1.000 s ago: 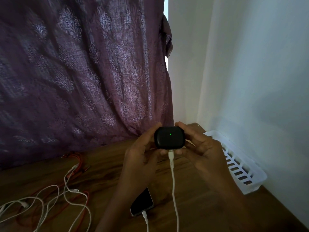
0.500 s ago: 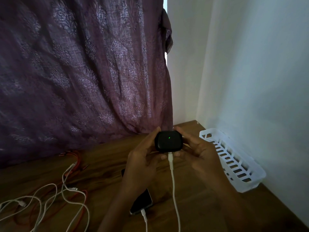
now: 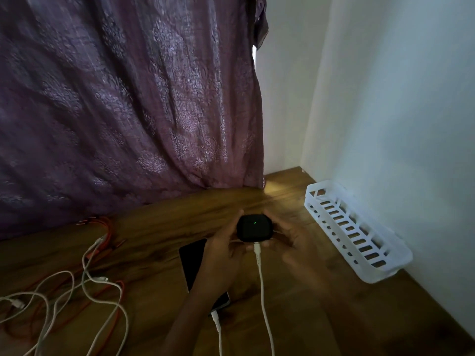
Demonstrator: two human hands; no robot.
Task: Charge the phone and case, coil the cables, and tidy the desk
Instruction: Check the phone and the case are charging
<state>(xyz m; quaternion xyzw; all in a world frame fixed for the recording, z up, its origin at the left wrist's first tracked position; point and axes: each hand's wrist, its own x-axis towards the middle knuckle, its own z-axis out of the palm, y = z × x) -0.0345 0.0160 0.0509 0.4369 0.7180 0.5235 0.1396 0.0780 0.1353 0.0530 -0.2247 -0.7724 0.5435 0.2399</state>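
A small black earbud case with a green light lit is held between my left hand and my right hand, low over the wooden desk. A white cable is plugged into the case's near side and runs toward me. Under my left forearm a dark phone lies flat on the desk, with another white cable plugged into its near end. Loose white cables and orange cables lie tangled at the left.
A white slotted plastic basket lies along the white wall at the right. A purple patterned curtain hangs behind the desk and touches its far edge. The desk's corner meets the walls at the back right.
Both hands have lowered the case toward the desk and slightly away from me. More of the phone shows beside my left wrist.
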